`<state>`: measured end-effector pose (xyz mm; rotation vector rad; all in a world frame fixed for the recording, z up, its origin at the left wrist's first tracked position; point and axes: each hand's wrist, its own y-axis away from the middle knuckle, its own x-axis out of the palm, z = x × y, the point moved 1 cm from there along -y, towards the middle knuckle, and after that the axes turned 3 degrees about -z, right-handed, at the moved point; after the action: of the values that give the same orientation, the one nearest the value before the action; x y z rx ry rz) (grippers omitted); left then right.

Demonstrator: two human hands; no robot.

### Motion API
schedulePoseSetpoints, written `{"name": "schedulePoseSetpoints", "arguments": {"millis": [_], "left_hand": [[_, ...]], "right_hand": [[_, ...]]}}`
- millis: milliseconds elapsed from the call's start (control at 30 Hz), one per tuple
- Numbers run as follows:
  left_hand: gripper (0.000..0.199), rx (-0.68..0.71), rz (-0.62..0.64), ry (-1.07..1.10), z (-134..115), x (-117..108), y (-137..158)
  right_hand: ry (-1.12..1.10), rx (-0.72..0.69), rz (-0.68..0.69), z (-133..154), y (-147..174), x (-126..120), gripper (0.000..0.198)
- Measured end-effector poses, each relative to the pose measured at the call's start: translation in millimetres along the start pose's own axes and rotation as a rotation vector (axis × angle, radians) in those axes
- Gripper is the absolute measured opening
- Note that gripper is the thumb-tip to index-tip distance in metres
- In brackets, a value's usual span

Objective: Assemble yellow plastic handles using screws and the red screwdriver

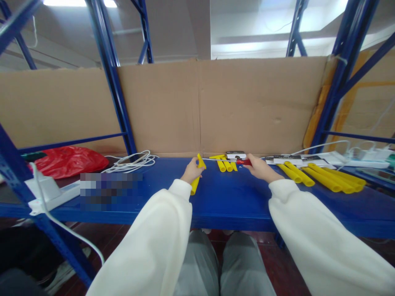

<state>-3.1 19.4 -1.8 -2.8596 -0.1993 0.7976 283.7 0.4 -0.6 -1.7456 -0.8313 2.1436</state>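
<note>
My left hand (190,171) is closed around a yellow tube (194,187), which stands tilted above the blue shelf, its upper end showing past the fingers. In my right hand (259,167) is a screwdriver (243,162) with a red handle and a thin metal shaft. That shaft points left and reaches the upper part of the yellow tube; whether the tip goes into it or only touches it I cannot tell. Between my hands, a little farther back, lie several short yellow pieces (227,166), some of them tubes.
More yellow tubes (331,177) lie at the right beside black-and-white cards (288,159) and white cables. A coiled white cable (135,161), a red plastic bag (72,161) and a power strip (69,191) are at left. Cardboard (247,102) and blue posts (115,82) stand behind.
</note>
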Motion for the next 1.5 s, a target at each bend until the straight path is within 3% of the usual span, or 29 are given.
{"name": "schedulePoseSetpoints", "arguments": {"millis": [400, 900, 1500], "left_hand": [[0.042, 0.034, 0.045, 0.005, -2.4, 0.7, 3.2], [0.044, 0.025, 0.047, -0.049, -5.2, 0.0, 3.8], [0.045, 0.053, 0.061, -0.099, -4.7, 0.5, 4.7]], "right_hand": [[0.01, 0.037, 0.038, 1.7, 1.4, -3.1, 0.014], [-0.003, -0.015, -0.047, -4.5, 0.2, 1.2, 0.016], [0.016, -0.013, -0.046, -1.1, 1.5, -2.5, 0.014]]}}
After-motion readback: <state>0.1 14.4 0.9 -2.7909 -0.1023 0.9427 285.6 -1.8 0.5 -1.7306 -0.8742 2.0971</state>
